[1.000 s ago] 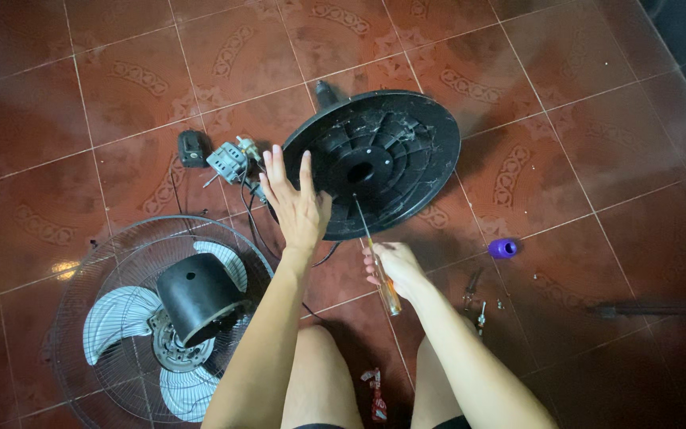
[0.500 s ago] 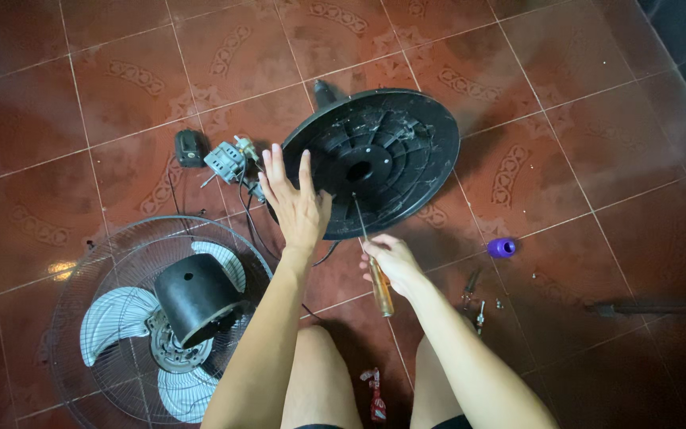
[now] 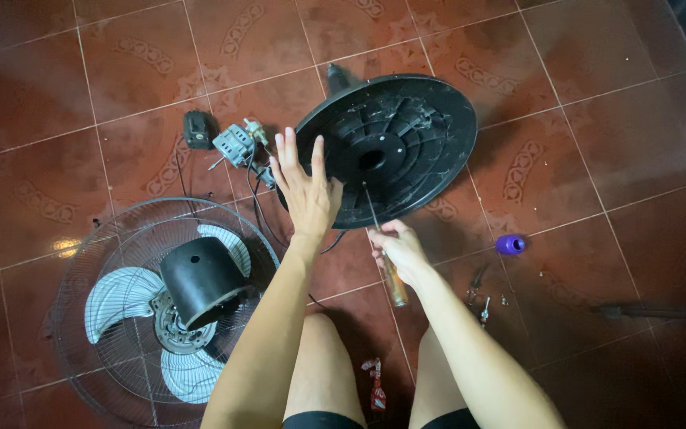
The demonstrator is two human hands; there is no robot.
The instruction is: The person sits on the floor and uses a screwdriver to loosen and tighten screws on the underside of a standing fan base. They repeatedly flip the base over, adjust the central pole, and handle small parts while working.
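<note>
- Sitting on the red tiled floor (image 3: 613, 103), the person has both knees drawn up and both arms stretched forward over the work.
- Nearest the knees, a small red-and-white wrapper (image 3: 375, 384) lies on the tiles.
- The right hand (image 3: 397, 248) has its fingers closed round a screwdriver (image 3: 384, 253) with a brownish handle; the thin shaft slants up to the underside of the fan base (image 3: 406, 147).
- The left hand (image 3: 306, 189) is flat and spread, fingers apart and gripping nothing, its palm pressed to the near left edge of the base, which stands tilted up off the floor.
- To do this well, I would judge, the open palm should steady the disc firmly while the tip sits square in its screw, pushed along the shaft so it cannot slip.
- Left of the person lies the wire guard (image 3: 113, 238), with pale blades (image 3: 117, 298) and a black motor cover (image 3: 200, 280) on it.
- To the right, loose screws (image 3: 486, 306) and a purple cap (image 3: 510, 244) rest apart on the tiles.
- Further off, beside the base, a small grey motor part (image 3: 236, 144) and a black block (image 3: 197, 129) trail wires.
</note>
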